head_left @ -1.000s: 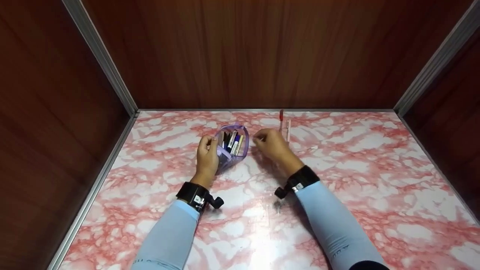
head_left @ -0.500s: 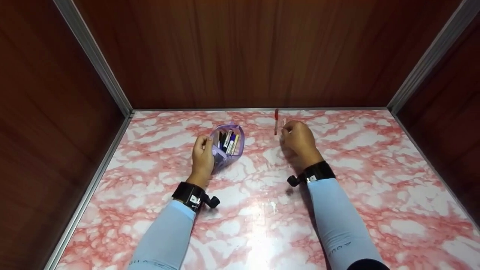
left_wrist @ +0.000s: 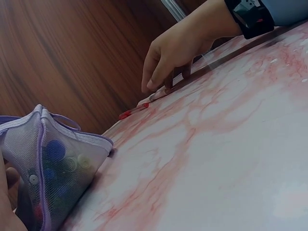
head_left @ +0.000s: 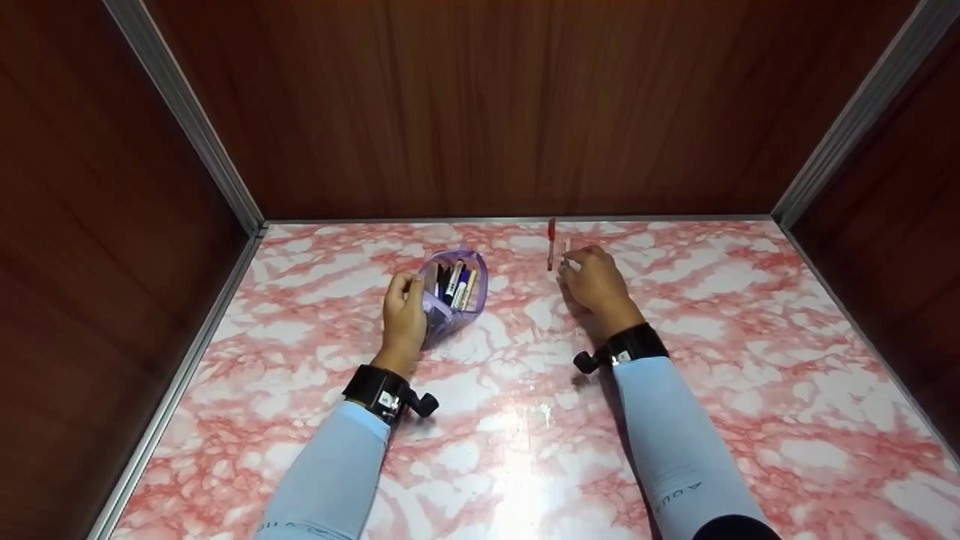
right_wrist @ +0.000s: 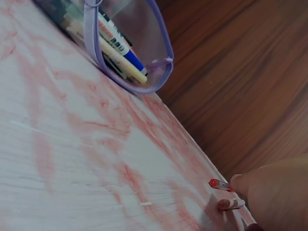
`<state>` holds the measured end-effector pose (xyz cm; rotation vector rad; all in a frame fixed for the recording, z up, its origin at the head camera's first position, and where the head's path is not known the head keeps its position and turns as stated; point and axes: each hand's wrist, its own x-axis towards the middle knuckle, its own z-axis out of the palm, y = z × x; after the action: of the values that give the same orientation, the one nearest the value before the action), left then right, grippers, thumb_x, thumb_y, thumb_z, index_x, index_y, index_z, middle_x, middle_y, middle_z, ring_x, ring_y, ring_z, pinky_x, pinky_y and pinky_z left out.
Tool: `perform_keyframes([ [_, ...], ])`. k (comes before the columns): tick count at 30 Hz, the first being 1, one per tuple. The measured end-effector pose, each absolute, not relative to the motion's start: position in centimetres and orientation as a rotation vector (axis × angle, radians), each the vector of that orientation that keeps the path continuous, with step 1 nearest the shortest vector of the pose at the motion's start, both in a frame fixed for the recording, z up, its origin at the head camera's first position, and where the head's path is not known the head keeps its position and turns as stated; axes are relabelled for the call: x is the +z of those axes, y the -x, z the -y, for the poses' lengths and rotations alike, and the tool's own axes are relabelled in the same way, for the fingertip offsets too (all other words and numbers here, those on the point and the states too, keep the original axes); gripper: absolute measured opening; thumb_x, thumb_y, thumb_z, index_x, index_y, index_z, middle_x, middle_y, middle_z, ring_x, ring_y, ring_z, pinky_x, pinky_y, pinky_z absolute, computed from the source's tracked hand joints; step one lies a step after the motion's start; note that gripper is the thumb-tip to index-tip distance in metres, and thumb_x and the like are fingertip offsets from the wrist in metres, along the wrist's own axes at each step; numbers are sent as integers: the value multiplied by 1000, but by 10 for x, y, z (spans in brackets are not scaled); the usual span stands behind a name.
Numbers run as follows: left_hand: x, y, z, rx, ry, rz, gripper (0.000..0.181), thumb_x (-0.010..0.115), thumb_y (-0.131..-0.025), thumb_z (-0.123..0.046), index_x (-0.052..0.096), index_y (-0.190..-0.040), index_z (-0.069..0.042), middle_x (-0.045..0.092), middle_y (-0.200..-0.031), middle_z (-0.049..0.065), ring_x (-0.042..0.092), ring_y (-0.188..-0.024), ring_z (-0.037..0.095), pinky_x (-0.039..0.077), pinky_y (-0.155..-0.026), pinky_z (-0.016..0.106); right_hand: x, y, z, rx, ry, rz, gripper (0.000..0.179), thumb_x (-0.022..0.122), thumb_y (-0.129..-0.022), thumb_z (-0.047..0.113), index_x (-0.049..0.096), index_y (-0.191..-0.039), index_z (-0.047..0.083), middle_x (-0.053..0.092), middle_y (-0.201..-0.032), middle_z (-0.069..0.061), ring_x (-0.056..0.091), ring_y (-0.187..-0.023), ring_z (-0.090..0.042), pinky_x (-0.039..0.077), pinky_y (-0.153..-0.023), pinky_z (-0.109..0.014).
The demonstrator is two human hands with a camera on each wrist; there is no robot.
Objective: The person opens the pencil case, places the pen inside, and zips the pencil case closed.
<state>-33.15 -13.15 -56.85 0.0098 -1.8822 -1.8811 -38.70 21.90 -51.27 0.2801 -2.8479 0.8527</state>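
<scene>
A purple mesh pencil case (head_left: 448, 318), unzipped, holds several markers and pens (head_left: 459, 286). My left hand (head_left: 403, 311) grips its left side, thumb and fingers at the rim. In the left wrist view, coloured pen ends show through the mesh (left_wrist: 72, 192). My right hand (head_left: 596, 283) is low over the table at a pale pink pen (head_left: 565, 246), its fingers bent about it. In the right wrist view, fingers lie on both sides of this pink pen (right_wrist: 232, 204); whether they pinch it is unclear. A red-capped pen (head_left: 551, 244) lies just left of it.
The pink-and-white marbled table (head_left: 480, 390) ends at a metal strip (head_left: 420, 220) against a brown wood-grain back wall (head_left: 480, 112). Similar panels with metal corner posts stand at both sides. Both wrists wear black camera bands (head_left: 637, 343).
My right hand has moved right from beside the pencil case to the pink pen, then stayed there with its fingers shifting slightly. My left hand keeps its grip on the case.
</scene>
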Motion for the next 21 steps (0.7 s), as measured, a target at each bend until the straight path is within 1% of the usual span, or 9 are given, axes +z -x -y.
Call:
perform_keyframes([
  [2, -555, 321, 127, -1890, -11, 1880, 21, 60, -116, -22, 65, -102, -7, 59, -96, 1, 56, -97, 18, 47, -90, 31, -515, 387, -219, 800, -301, 2852, 38, 64, -114, 21, 75, -146, 5, 65, -149, -30, 61, -138, -55, 50, -121, -65],
  [4, -557, 323, 128, -1885, 5, 1873, 21, 60, -116, -22, 66, -101, -8, 59, -96, 1, 55, -96, 17, 47, -89, 30, -516, 387, -219, 740, -319, 2857, 35, 62, -113, 18, 78, -141, 5, 67, -146, -31, 61, -136, -56, 50, -119, -65],
  [5, -552, 319, 126, -1874, -10, 1884, 19, 61, -115, -20, 66, -101, -8, 59, -95, 2, 55, -95, 18, 46, -88, 30, -516, 388, -219, 717, -327, 2860, 33, 61, -112, 16, 80, -138, 5, 69, -144, -31, 62, -135, -56, 50, -119, -64],
  [7, -556, 321, 126, -1868, -7, 1876, 19, 62, -114, -22, 67, -100, -10, 59, -95, 1, 55, -94, 19, 47, -88, 30, -516, 389, -220, 708, -323, 2875, 34, 59, -110, 13, 82, -134, 5, 70, -143, -29, 61, -136, -56, 50, -121, -62],
  [11, -564, 327, 128, -1870, -8, 1859, 20, 66, -114, -28, 68, -98, -16, 60, -93, -1, 56, -93, 17, 48, -86, 30, -514, 389, -220, 768, -265, 2902, 37, 54, -109, 14, 83, -131, 4, 70, -140, -28, 63, -135, -52, 51, -120, -60],
  [13, -562, 326, 128, -1881, -13, 1868, 21, 64, -114, -28, 68, -99, -15, 59, -94, 0, 56, -94, 18, 48, -86, 31, -512, 387, -221, 804, -234, 2891, 36, 55, -109, 15, 82, -128, 0, 70, -137, -28, 66, -132, -51, 53, -118, -60],
  [16, -562, 325, 129, -1888, -12, 1874, 20, 63, -113, -25, 67, -99, -12, 59, -94, 2, 56, -94, 20, 49, -84, 32, -511, 385, -222, 834, -213, 2870, 32, 59, -109, 17, 79, -121, -5, 71, -129, -30, 70, -122, -50, 56, -110, -62],
  [18, -564, 328, 130, -1887, -16, 1880, 20, 62, -113, -24, 67, -99, -11, 59, -94, 2, 56, -94, 21, 49, -83, 33, -511, 383, -222, 821, -213, 2859, 30, 61, -107, 16, 78, -117, -6, 71, -124, -30, 71, -117, -49, 56, -108, -65],
  [21, -568, 332, 131, -1883, -56, 1905, 18, 63, -113, -24, 67, -97, -17, 60, -94, -2, 57, -97, 20, 51, -84, 31, -510, 383, -222, 803, -209, 2876, 29, 58, -104, 14, 78, -115, -5, 72, -123, -30, 71, -118, -49, 56, -108, -66],
])
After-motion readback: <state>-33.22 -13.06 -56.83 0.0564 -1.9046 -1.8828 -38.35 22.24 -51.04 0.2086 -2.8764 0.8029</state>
